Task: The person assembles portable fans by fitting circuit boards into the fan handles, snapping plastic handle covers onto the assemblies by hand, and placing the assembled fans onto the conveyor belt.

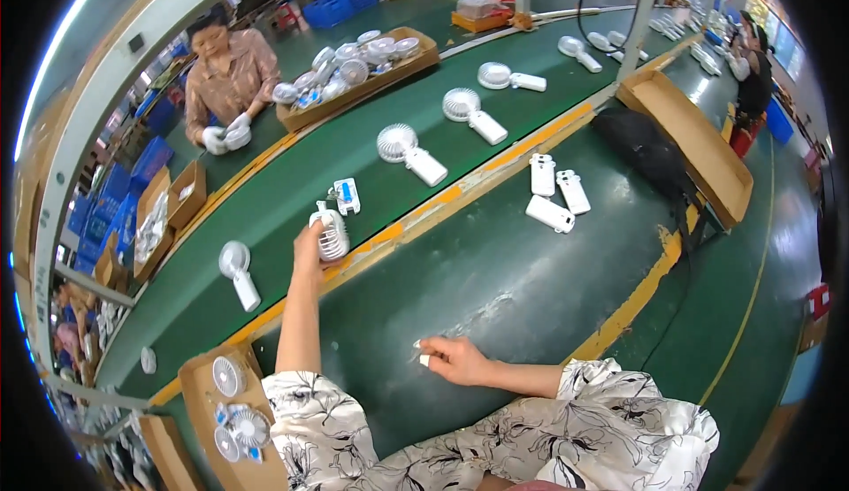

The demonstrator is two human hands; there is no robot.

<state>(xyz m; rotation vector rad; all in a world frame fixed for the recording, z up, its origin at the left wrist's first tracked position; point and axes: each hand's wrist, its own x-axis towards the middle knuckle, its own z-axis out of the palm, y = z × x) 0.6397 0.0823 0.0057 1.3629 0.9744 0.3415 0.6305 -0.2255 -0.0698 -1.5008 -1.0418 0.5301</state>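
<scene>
My left hand (308, 250) reaches over the green conveyor belt and is closed around a white caged fan head (332, 233). Just beyond it is an opened white handle piece with a blue part (346, 195); whether the two are joined I cannot tell. My right hand (455, 361) is low over the dark green bench, fingers loosely bent and white coverings on its tips. The tips look slightly apart, with nothing visible between them. Farther along the bench lie three white handle-shaped casings (549, 213). A white handheld fan (236, 270) is on the belt left of my left hand.
Several handheld fans (411, 155) lie along the belt (292, 172). A cardboard tray (199, 394) holding fan parts is at lower left. Across the belt, a gloved person (232, 75) works beside a full tray (354, 93). A black bag (641, 141) and a cardboard tray (690, 146) are at right.
</scene>
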